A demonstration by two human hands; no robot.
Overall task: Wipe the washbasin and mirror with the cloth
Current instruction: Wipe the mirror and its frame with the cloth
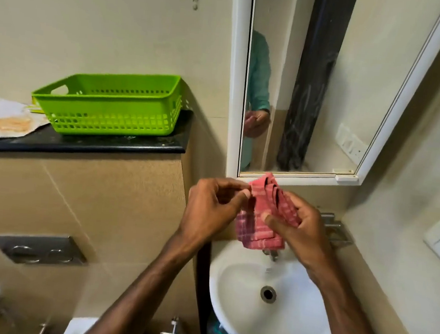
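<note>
At centre frame the cloth [259, 207] hung above the washbasin [231, 301]. The left hand [210, 206] pinched its edge and the right hand [301, 227] clasped its folds, probably to make a wiping pad.

Pink checked cloth [261, 215], white washbasin [231, 295], green basket [107, 109], seemingly black counter [82, 142]

black ledge [103, 144] | green basket [107, 103] on it | crumpled paper [4, 121] at left end

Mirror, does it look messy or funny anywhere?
Yes. The mirror has whitish streaks smeared across the dark reflection in its middle, running down toward the bottom edge. It looks not yet wiped. The pink checked cloth is held just below it.
</note>
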